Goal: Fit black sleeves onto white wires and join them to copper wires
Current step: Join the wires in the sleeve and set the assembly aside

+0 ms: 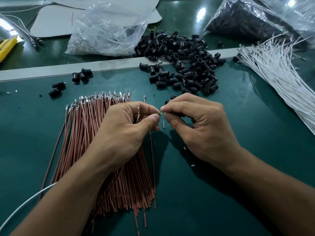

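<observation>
Forearms reach in from the bottom edge and meet above the middle of the green table (221, 176). Left hand (126, 126): thumb and forefinger are closed in a pinch on a single copper wire (152, 150), with the remaining fingers curled. A pale, shiny strand (138, 113) also passes between these fingers; it cannot be determined whether this is a white wire. Right hand (201, 126): thumb and forefinger are closed in a narrow pinch on a small metal end (161, 113), with the remaining fingers curled loosely beneath. The two pinches meet tip to tip, so the joint sits directly between the hands, equally near to both. The held copper wire runs from the pinch down toward the camera, its long axis roughly front to back. It hangs beside the right edge of the bundle of copper wires (102, 159), which lies under the left hand with its metal tips pointing away. No sleeve is visible at the joint; the fingers may hide one. Black sleeves (184, 65) are heaped beyond the hands, the nearest just behind the right fingertips. White wires (281, 79) lie fanned at the far right, well apart. Judgement: the right hand is the nearer for fetching either part. A clear bag (109, 31) lies at the back.
</observation>
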Demonstrator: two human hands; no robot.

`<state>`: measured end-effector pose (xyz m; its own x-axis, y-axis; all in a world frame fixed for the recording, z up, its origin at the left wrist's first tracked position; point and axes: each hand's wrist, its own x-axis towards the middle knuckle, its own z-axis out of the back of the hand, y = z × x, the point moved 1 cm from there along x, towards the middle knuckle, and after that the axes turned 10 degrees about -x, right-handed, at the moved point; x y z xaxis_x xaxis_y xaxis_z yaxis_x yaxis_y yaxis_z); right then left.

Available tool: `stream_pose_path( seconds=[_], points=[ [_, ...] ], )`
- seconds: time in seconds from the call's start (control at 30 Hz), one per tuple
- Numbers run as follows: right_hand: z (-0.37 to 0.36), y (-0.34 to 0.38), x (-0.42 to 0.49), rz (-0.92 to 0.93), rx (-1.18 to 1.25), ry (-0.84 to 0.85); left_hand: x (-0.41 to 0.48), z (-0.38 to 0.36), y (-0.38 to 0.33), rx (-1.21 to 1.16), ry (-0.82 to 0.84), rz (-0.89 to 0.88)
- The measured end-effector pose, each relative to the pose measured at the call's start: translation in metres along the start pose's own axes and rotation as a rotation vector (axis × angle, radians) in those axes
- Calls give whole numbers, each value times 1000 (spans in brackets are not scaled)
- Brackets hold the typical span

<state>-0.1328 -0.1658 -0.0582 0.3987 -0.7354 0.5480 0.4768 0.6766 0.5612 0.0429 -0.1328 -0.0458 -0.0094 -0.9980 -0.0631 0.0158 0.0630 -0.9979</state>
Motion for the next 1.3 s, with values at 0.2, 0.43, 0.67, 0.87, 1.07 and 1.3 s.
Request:
stream_pose_path(
  seconds=[0.2, 0.43, 0.67, 0.87, 1.07, 1.3],
  points=[
    [0, 0, -1, 20, -17, 2, -2, -3, -2, 51, -12, -21],
    [-4, 1, -1, 41, -35, -21, -3, -6, -2, 106, -29, -39],
    [-5, 1, -2, 36, -25, -29, -4, -4, -4, 22, 1, -26],
    [-4, 0, 0, 12, 10, -24, -3, 2, -5, -93, 85, 59],
    [-2, -2, 0, -29, 71, 6, -2, 1, -3, -44, 66, 27],
    [0, -3, 1, -2, 32, 27, -2, -1, 1, 27, 37, -55]
  ],
)
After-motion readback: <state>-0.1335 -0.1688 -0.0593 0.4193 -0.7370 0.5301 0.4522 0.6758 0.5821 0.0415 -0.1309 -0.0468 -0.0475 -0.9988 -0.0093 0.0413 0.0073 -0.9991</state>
